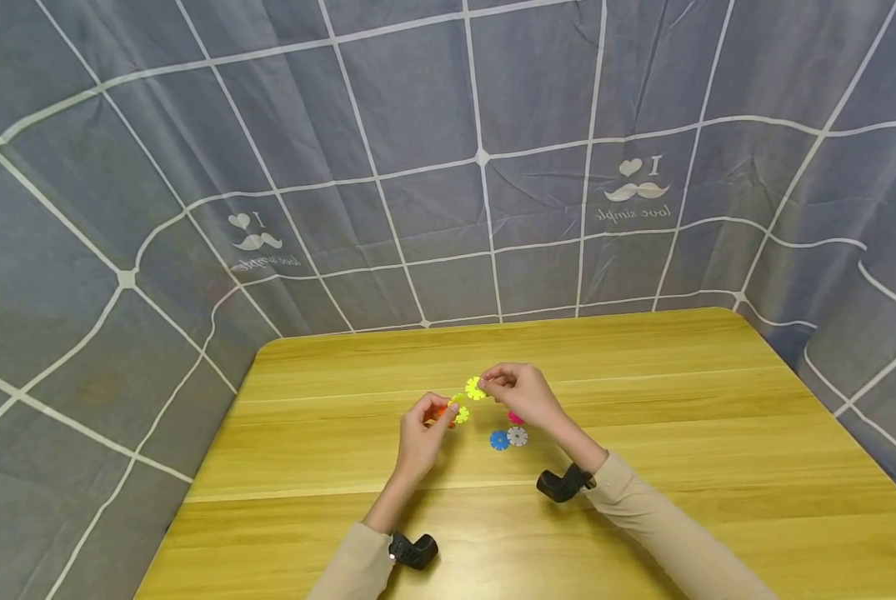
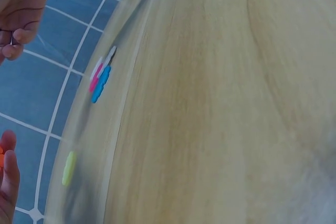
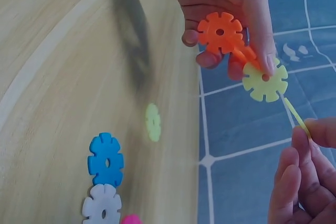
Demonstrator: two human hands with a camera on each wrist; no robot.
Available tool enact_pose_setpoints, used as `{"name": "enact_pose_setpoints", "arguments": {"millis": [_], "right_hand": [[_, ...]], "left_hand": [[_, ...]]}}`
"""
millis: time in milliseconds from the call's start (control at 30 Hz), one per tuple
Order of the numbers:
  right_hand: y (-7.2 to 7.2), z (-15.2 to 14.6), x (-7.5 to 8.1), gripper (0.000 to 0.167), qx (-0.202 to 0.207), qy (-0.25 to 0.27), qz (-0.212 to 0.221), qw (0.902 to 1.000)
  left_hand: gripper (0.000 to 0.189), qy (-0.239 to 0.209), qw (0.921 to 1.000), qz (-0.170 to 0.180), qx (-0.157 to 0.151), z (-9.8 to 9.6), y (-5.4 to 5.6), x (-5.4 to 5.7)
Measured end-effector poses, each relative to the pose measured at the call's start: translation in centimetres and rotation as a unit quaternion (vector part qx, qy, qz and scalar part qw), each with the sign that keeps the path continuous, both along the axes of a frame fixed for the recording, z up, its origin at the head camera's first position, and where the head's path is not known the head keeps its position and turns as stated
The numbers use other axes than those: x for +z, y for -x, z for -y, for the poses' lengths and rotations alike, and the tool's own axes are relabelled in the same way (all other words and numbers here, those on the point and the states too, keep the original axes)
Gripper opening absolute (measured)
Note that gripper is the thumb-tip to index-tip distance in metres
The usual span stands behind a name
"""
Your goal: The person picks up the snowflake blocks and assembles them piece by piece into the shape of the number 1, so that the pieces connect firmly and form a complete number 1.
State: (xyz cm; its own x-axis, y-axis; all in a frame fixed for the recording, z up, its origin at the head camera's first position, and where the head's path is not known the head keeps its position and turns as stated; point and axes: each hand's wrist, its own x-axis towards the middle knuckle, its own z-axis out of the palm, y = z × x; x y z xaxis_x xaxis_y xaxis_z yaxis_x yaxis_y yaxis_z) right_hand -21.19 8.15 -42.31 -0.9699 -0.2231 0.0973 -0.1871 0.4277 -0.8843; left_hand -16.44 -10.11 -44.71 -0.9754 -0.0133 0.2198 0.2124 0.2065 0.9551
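My left hand (image 1: 420, 429) grips an orange notched flower disc (image 3: 220, 32), with more orange pieces behind it. The thumb presses on a yellow notched disc (image 3: 256, 83) that overlaps the orange ones. In my right hand (image 1: 523, 392), thumb and fingers pinch a second yellow disc (image 1: 475, 388), turned edge-on in the right wrist view. Its edge is right at the rim of the left hand's yellow disc there. Both hands are raised over the table. Another yellow disc (image 3: 153, 122) lies on the tabletop under them.
A blue disc (image 1: 499, 440) and a white disc (image 1: 518, 436) overlap at their edges on the wooden table (image 1: 643, 400). Beside them a pink disc (image 1: 516, 417) is partly hidden by the right arm. Grey checked curtains (image 1: 417, 217) surround the table's far and side edges.
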Motion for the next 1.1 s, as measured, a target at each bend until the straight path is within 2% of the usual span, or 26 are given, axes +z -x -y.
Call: {"name": "enact_pose_setpoints", "arguments": {"millis": [367, 733, 1100], "right_hand": [[-0.01, 0.01, 0.03, 0.019, 0.013, 0.01, 0.003, 0.9999], [0.04, -0.21, 0.58, 0.018, 0.015, -0.005, -0.006, 0.9999], [-0.13, -0.13, 0.89, 0.017, 0.012, -0.02, -0.001, 0.9997]], "left_hand": [[0.01, 0.045, 0.9988, -0.017, -0.002, -0.14, -0.24, 0.29], [0.01, 0.053, 0.998, -0.035, -0.001, -0.31, -0.23, 0.08], [0.011, 0.051, 0.9982, -0.031, -0.009, -0.43, -0.47, 0.23]]}}
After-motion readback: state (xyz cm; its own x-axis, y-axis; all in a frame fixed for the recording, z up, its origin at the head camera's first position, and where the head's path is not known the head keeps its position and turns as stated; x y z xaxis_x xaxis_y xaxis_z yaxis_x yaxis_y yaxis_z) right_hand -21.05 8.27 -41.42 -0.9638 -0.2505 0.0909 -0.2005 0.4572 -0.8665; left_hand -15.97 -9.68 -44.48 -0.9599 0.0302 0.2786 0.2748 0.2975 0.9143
